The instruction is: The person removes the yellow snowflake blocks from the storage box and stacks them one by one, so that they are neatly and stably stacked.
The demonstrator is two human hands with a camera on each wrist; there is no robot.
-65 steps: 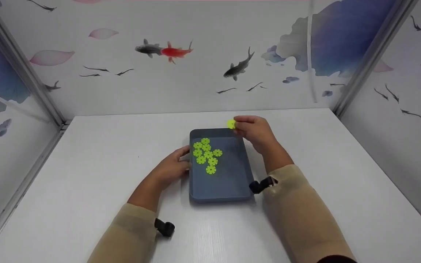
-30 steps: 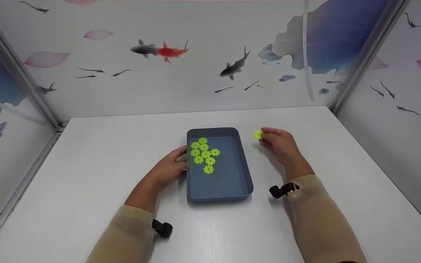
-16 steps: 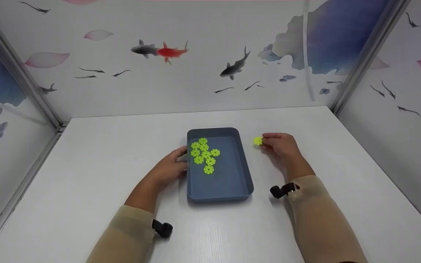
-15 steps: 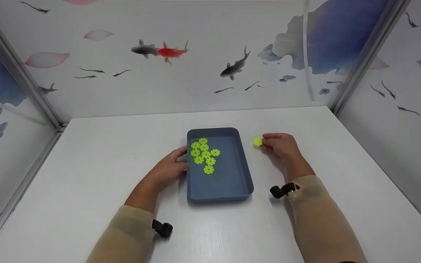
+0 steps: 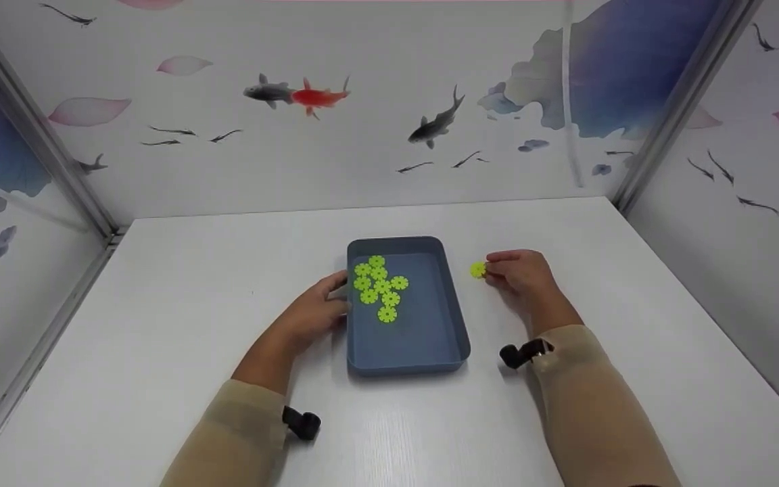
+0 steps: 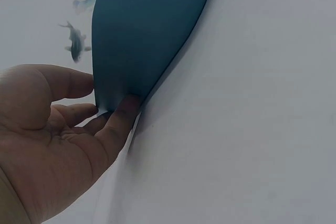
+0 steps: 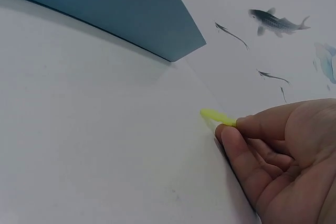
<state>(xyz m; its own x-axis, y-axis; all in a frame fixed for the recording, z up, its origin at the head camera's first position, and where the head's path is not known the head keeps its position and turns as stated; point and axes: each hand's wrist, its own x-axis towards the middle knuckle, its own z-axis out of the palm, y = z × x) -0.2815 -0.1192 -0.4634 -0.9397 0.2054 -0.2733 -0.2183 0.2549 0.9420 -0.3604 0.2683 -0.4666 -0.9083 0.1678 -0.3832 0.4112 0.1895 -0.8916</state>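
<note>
My right hand pinches a yellow-green notched plastic disc between thumb and fingertips, close over the table to the right of the tray. In the right wrist view the disc shows nearly edge-on, jutting from the fingertips. My left hand rests against the left side of a blue-grey rectangular tray. In the left wrist view its fingers touch the outside of the tray wall, with the thumb near the rim. Several matching discs lie inside the tray, grouped toward its upper left.
The white table surrounds the tray. A back wall printed with fish and side walls with metal corner posts enclose it. Small black devices are strapped at both sleeve cuffs.
My right hand has carried the disc from above the tray's back right corner out to the right, then lowered it and drawn it slightly nearer. My left hand has stayed at the tray.
</note>
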